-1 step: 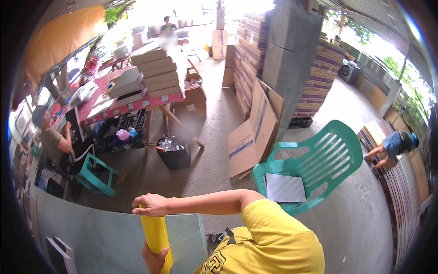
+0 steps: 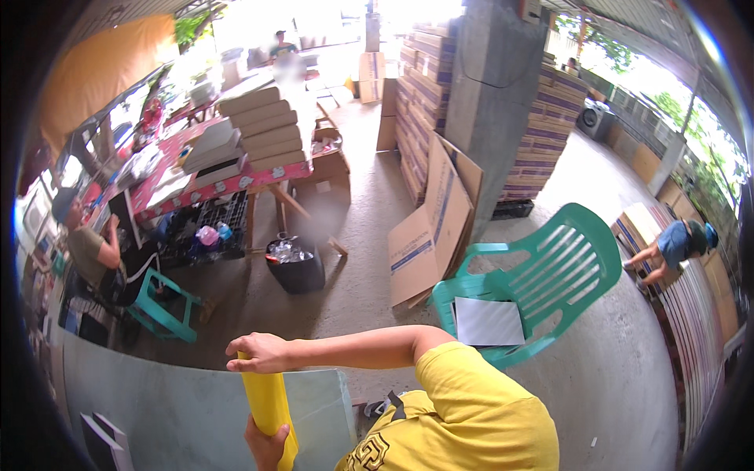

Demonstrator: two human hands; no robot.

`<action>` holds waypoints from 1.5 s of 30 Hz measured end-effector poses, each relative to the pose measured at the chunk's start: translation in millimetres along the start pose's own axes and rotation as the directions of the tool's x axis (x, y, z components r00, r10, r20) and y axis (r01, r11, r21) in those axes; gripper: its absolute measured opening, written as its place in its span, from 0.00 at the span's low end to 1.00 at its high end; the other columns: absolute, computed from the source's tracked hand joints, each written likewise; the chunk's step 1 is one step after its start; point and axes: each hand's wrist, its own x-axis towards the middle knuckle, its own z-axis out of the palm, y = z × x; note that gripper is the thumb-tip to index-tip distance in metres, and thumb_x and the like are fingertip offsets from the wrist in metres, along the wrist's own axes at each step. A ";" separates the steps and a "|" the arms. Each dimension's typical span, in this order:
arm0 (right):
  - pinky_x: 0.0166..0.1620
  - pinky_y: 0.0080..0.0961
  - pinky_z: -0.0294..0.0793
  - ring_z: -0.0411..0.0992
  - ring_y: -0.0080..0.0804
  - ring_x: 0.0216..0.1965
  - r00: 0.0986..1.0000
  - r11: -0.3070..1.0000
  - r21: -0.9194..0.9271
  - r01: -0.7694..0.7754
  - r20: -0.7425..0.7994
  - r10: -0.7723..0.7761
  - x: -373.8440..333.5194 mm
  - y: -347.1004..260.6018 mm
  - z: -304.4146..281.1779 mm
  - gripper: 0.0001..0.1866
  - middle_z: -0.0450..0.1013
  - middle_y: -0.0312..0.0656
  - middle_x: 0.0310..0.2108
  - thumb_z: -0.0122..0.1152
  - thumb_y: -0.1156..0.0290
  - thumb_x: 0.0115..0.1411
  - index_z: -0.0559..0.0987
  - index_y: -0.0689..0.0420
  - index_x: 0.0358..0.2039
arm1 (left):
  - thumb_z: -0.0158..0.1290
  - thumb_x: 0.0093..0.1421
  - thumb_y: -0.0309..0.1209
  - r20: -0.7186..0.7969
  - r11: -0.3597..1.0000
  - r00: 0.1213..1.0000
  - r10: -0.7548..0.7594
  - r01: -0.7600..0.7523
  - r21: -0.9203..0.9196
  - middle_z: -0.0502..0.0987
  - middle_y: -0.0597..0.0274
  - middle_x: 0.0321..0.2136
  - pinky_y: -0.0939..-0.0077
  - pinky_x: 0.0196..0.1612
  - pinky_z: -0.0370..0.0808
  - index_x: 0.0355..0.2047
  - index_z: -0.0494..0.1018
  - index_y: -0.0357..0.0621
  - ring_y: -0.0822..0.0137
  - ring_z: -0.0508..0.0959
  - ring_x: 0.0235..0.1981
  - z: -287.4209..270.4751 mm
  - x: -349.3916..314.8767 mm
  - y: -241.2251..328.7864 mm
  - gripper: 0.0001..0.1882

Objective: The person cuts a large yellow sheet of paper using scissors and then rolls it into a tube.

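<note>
A long, smooth yellow piece [image 2: 269, 399], like a roll or a folded sheet, stands tilted over the pale table at my lower left. My right hand [image 2: 259, 352] is closed over its far end, with the forearm reaching across from the right. Lower down, my left hand [image 2: 267, 444] wraps round the near part of the same piece, thumb lying along it. The piece's bottom end runs out of the picture. Beneath it is the pale grey-green tabletop [image 2: 184, 400], and a white-and-black folded item [image 2: 106, 439] lies at its left.
A green plastic chair [image 2: 550, 275] holding white sheets [image 2: 488, 322] stands to my right. Beyond are flattened cartons [image 2: 428, 243], a pillar [image 2: 495, 102], a black bin [image 2: 296, 271] and a green stool [image 2: 165, 306]. One person sits at left; another bends at far right.
The surroundings have shifted slightly left in the picture. Both hands keep the same hold on the yellow piece.
</note>
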 end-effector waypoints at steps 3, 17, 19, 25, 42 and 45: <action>0.38 0.36 0.70 0.73 0.44 0.33 0.983 0.968 -0.177 0.178 -0.024 -0.185 -11.8 -32.3 -22.9 0.24 0.73 0.45 0.28 0.54 0.48 0.51 0.74 0.61 0.30 | 0.59 0.38 0.27 -0.060 0.998 0.996 0.067 -0.067 0.004 0.74 0.52 0.32 0.68 0.40 0.71 0.39 0.67 0.36 0.57 0.75 0.34 15.9 13.2 3.3 0.24; 0.32 0.32 0.67 0.69 0.34 0.19 0.737 0.639 -0.599 0.483 -0.116 -0.666 -54.8 -74.7 23.3 0.12 0.68 0.38 0.16 0.53 0.65 0.48 0.73 0.57 0.14 | 0.59 0.46 0.24 -0.131 0.944 0.988 0.078 -0.115 -0.309 0.64 0.57 0.45 0.71 0.50 0.66 0.49 0.58 0.38 0.66 0.68 0.45 72.5 18.7 -36.7 0.30; 0.32 0.33 0.67 0.68 0.34 0.20 0.737 0.653 -0.560 0.509 -0.107 -0.667 -55.1 -72.9 22.7 0.11 0.67 0.38 0.17 0.53 0.64 0.49 0.72 0.56 0.15 | 0.60 0.46 0.26 -0.150 0.960 0.984 0.099 -0.134 -0.246 0.64 0.56 0.45 0.69 0.49 0.66 0.49 0.58 0.38 0.65 0.68 0.44 70.6 18.0 -48.8 0.31; 0.34 0.34 0.65 0.68 0.35 0.23 0.909 0.776 -0.593 0.215 -0.169 -0.380 -61.3 -46.9 -25.9 0.12 0.67 0.36 0.19 0.54 0.61 0.50 0.72 0.54 0.17 | 0.60 0.39 0.27 -0.047 0.975 0.975 0.216 -0.214 0.057 0.75 0.52 0.27 0.67 0.35 0.71 0.35 0.68 0.36 0.56 0.75 0.30 61.7 16.3 -47.3 0.21; 0.33 0.33 0.75 0.75 0.40 0.30 0.833 0.805 -0.588 -0.078 0.405 0.377 -113.2 23.0 -10.4 0.22 0.75 0.44 0.27 0.70 0.60 0.32 0.80 0.57 0.30 | 0.64 0.35 0.35 0.326 0.470 0.779 0.536 -0.596 0.652 0.72 0.50 0.20 0.59 0.25 0.69 0.25 0.67 0.41 0.47 0.73 0.24 45.3 28.2 4.4 0.20; 0.33 0.33 0.74 0.75 0.40 0.30 0.882 0.793 -0.602 -0.095 0.318 0.348 -126.2 18.6 -7.4 0.20 0.75 0.45 0.27 0.70 0.60 0.33 0.80 0.56 0.29 | 0.64 0.33 0.35 0.438 0.598 0.833 0.339 -0.550 0.583 0.73 0.52 0.21 0.60 0.26 0.69 0.24 0.67 0.41 0.49 0.74 0.26 43.0 27.3 15.2 0.21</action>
